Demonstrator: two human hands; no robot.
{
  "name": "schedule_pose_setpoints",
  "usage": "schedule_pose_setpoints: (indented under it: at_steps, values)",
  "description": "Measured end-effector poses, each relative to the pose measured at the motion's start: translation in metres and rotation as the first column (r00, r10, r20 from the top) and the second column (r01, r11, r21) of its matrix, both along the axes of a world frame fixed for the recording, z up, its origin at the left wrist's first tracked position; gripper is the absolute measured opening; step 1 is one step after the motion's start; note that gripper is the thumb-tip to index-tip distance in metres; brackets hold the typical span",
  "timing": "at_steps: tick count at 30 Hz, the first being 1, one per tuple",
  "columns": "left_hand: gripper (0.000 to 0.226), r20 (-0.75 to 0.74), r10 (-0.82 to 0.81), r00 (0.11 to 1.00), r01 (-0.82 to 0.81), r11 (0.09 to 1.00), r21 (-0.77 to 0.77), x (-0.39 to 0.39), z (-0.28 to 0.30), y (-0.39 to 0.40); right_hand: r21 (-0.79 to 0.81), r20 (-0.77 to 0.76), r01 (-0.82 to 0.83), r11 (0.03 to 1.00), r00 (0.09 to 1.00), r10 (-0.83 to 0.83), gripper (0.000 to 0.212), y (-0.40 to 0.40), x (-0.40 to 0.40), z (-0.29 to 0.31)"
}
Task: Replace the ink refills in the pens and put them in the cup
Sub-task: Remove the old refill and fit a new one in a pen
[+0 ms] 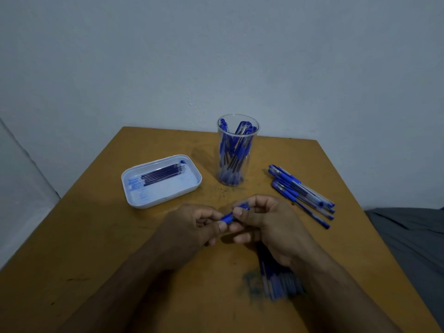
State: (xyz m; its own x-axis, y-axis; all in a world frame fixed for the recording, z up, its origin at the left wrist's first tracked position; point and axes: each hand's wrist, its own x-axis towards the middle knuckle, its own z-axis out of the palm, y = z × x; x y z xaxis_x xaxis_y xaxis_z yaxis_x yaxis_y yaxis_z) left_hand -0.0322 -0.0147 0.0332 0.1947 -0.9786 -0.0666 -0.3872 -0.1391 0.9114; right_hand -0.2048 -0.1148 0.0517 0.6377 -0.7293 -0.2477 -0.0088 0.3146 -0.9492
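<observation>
Nearest, a blurred bundle of blue pens (pixel 278 282) lay on the wooden table (pixel 96 248), partly hidden under the right forearm. Just beyond, both hands met over the table's middle: the left hand (pixel 189 224) pinched the blue end of a pen (pixel 234 213) between thumb and curled fingers, and the right hand (pixel 269 224) gripped its other end the same way. Farther right, a loose pile of blue pens (pixel 301 193) lay slanted on the table. To the left sat a white tray (pixel 189 186) holding dark ink refills (pixel 163 175) side by side. Farthest, a clear cup (pixel 236 150) stood upright, packed with blue pens, near the wall (pixel 216 56).
</observation>
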Motion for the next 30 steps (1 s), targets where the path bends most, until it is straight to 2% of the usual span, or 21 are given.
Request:
schedule_pose_setpoints:
  at_steps: [3, 13, 18, 20, 22, 25, 27, 30]
  values:
    - [0.012, 0.043, -0.047, 0.998, 0.048, 0.999, -0.018, 0.001, 0.001, 0.002, -0.026, -0.024, -0.049, 0.998, 0.999, 0.048, 0.022, -0.004, -0.003, 0.0]
    - [0.016, 0.016, -0.12, 0.993, 0.121, 0.992, -0.029, 0.01, -0.002, 0.0, -0.053, -0.041, -0.137, 0.989, 0.99, 0.135, 0.013, -0.009, -0.004, 0.001]
    - [0.023, -0.096, -0.127, 0.987, 0.129, 0.992, 0.014, 0.014, -0.001, 0.001, -0.037, 0.002, -0.098, 0.995, 0.995, 0.098, 0.008, -0.012, -0.008, 0.01]
    - [0.022, -0.101, -0.074, 0.992, 0.077, 0.997, 0.029, 0.013, -0.002, 0.0, -0.088, -0.033, -0.065, 0.994, 0.998, 0.062, 0.008, -0.011, -0.008, 0.01]
    - [0.02, -0.134, 0.048, 0.99, -0.045, 0.999, 0.028, 0.012, -0.002, -0.001, -0.184, -0.058, 0.024, 0.983, 0.998, -0.035, 0.009, -0.008, -0.005, 0.008]
    - [0.015, -0.082, 0.222, 0.971, -0.225, 0.974, -0.023, 0.016, -0.002, 0.0, -0.522, -0.219, 0.067, 0.85, 0.953, -0.21, 0.005, -0.006, -0.003, 0.003]
    - [0.012, -0.023, 0.272, 0.962, -0.273, 0.961, -0.051, 0.019, -0.003, 0.002, -0.686, -0.35, -0.057, 0.726, 0.9, -0.26, 0.008, -0.004, 0.0, -0.002]
    - [0.01, 0.019, 0.282, 0.959, -0.28, 0.958, -0.063, 0.02, -0.003, 0.003, -0.788, -0.51, -0.313, 0.53, 0.815, -0.277, 0.018, 0.004, 0.007, -0.004]
